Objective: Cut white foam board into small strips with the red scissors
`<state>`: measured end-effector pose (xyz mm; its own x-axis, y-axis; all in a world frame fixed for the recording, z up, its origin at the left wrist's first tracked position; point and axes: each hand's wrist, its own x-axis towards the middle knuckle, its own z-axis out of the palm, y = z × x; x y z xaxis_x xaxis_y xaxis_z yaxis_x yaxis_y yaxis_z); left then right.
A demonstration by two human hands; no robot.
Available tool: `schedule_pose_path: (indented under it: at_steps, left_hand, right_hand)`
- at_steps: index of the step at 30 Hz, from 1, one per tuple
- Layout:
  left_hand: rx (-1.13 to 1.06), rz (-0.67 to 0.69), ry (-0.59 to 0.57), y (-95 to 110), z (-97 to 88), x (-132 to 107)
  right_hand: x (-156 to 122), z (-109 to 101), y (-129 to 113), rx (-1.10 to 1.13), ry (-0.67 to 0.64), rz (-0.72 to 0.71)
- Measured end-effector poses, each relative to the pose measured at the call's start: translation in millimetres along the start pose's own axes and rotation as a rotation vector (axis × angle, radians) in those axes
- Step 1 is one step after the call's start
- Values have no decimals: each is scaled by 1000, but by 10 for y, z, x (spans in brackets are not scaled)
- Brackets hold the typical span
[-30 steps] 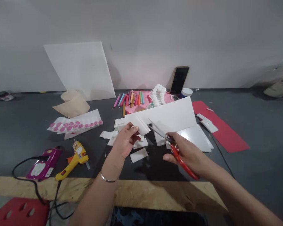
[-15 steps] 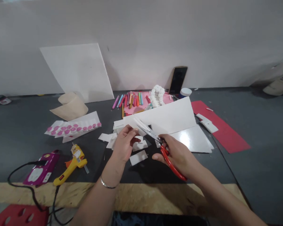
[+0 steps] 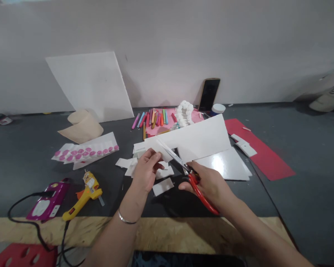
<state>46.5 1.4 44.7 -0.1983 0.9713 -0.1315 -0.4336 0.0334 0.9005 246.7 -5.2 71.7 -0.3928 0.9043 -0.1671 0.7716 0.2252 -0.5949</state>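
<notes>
My left hand [image 3: 146, 171] pinches the left end of a large white sheet [image 3: 200, 139] and holds it up off the dark table [image 3: 22, 155]. My right hand [image 3: 208, 183] grips red-handled scissors [image 3: 196, 185]. Their blades [image 3: 172, 155] reach up-left into the sheet's lower edge, close to my left fingers. Several small white cut pieces [image 3: 163, 185] lie on the table below my hands. A glossy white sheet [image 3: 225, 165] lies flat under the raised one.
A yellow glue gun [image 3: 85, 194] and a magenta device [image 3: 46, 202] with cords lie front left. White strips with pink dots [image 3: 85, 152], a beige roll [image 3: 82, 126], coloured markers [image 3: 153, 118], a phone [image 3: 208, 94], a red sheet [image 3: 260, 152] and a leaning white board [image 3: 91, 83] surround the work.
The scissors moved left and their blades went further into the white sheet, towards my left fingers. My left hand kept its pinch on the sheet's end.
</notes>
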Motion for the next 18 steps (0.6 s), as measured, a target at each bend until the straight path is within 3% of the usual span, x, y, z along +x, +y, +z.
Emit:
schedule_pose_path:
  at_steps: [11, 18]
  left_hand:
    - [27, -50, -22, 12, 33, -43]
    - [23, -72, -28, 2, 70, -69]
  right_hand:
    - [-14, 85, 60, 87, 53, -86]
    - [-24, 54, -5, 67, 44, -48]
